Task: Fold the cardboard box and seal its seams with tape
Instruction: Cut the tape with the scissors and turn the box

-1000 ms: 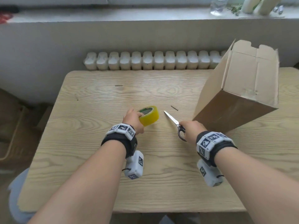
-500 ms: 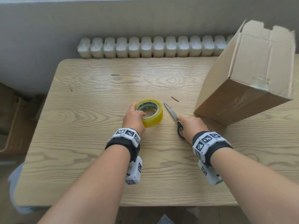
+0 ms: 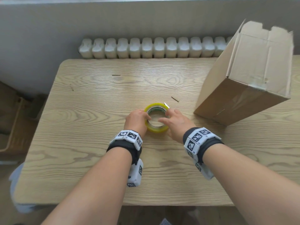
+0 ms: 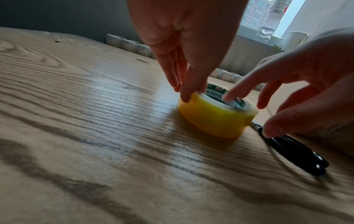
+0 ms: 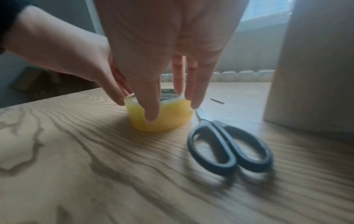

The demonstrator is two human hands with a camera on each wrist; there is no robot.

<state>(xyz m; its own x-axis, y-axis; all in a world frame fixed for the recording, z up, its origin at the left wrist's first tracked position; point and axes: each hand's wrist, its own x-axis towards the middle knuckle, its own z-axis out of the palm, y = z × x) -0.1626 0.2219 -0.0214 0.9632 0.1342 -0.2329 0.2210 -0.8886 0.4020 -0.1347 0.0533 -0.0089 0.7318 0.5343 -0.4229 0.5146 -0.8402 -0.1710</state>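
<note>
A yellow tape roll (image 3: 156,129) lies flat on the wooden table (image 3: 81,143). My left hand (image 3: 140,118) holds its left rim, thumb on top and fingers down the outer side. My right hand (image 3: 168,118) is spread over the roll's right side with straight fingers. In the left wrist view one right fingertip reaches into the core of the tape roll (image 4: 214,119). Black-handled scissors (image 5: 229,149) lie on the table just right of the tape roll (image 5: 162,121), free of either hand. The brown cardboard box (image 3: 243,82) stands tilted at the back right, one end flap raised.
A white radiator (image 3: 154,48) runs along the wall behind the table. Small dark splinters (image 3: 175,99) lie on the tabletop near the scissors' blade tip (image 3: 166,104). A brown basket (image 3: 13,124) sits on the floor to the left.
My right hand has let go of the scissors and moved left onto the tape roll. The left hand has laid the roll flat and keeps hold of it. The head view has dipped down.
</note>
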